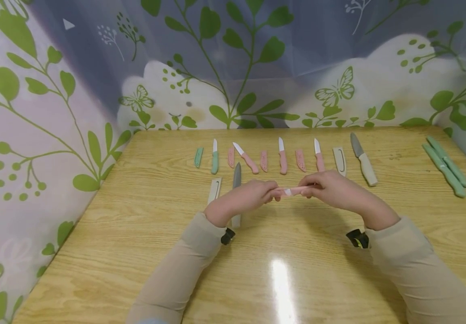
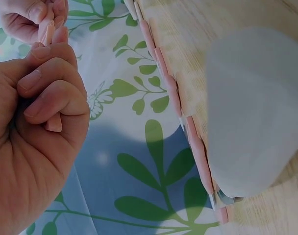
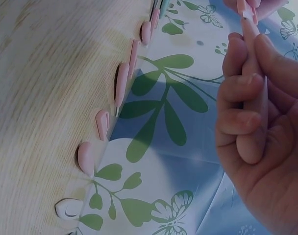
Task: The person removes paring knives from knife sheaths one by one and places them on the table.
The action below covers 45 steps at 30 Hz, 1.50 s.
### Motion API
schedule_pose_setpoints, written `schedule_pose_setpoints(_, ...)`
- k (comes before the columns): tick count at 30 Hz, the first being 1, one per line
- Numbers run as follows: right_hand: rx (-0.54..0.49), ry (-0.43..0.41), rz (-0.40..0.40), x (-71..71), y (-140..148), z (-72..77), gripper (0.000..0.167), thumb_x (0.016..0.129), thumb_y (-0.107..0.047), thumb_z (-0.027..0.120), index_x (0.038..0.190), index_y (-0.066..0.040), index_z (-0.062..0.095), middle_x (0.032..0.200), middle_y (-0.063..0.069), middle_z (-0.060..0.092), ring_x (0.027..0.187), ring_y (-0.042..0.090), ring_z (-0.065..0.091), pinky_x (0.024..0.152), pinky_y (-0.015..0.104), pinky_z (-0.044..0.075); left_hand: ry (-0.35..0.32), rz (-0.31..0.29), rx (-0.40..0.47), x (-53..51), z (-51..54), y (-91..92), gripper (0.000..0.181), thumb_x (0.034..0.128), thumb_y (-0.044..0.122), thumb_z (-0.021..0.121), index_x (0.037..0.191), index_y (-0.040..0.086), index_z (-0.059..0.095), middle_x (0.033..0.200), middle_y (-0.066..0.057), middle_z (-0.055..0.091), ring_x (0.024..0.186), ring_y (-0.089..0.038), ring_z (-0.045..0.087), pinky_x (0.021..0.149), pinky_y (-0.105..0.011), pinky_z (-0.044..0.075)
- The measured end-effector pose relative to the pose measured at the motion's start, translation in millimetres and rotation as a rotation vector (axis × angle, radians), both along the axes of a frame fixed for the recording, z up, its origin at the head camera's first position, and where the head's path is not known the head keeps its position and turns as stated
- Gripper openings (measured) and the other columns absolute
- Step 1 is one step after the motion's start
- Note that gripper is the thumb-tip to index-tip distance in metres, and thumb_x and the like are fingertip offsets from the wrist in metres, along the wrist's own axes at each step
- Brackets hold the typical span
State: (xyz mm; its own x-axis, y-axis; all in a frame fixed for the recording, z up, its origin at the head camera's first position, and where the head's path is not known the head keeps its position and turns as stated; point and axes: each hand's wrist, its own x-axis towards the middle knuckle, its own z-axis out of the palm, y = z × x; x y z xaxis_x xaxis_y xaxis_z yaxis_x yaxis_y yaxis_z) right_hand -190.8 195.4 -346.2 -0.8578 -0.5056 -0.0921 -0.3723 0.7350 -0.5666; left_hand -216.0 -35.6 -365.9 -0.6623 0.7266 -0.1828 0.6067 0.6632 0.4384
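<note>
Over the middle of the table, my right hand (image 1: 336, 191) grips a pink-handled knife (image 3: 252, 137), fingers curled round the handle. My left hand (image 1: 251, 195) holds a pink knife sheath (image 2: 54, 122), mostly hidden by its fingers. Sheath and knife meet end to end between the hands; a bit of white blade (image 1: 289, 192) shows there, and the rest of the blade is hidden. Beneath the left forearm lies a grey-bladed knife (image 1: 237, 175), partly covered, beside a cream sheath (image 1: 214, 190).
Along the back lie a green knife (image 1: 215, 159), a green sheath (image 1: 198, 157), several pink knives (image 1: 283, 159) and pink sheaths (image 1: 300, 160). Right of these are a cream sheath (image 1: 340, 160) and cream-handled knife (image 1: 365, 164). Two green knives (image 1: 445, 168) lie far right on the wooden table (image 1: 136, 243).
</note>
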Motion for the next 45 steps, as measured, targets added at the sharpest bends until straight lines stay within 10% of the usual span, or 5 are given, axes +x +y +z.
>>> schedule_pose_setpoints(45,-0.023,0.014,-0.013,-2.0,6.2,-0.5,0.016,0.097,-0.013,0.058,0.106,-0.007,0.070,0.090,0.007,0.070,0.071,0.014,0.052,0.065,0.031,0.044,-0.025,0.007,0.040,-3.5,-3.1,-4.2,0.027,0.1064,0.023,0.038,0.117,0.009,0.059,0.115,-0.004,0.067,0.100,-0.014,0.061,0.086,-0.029,0.048)
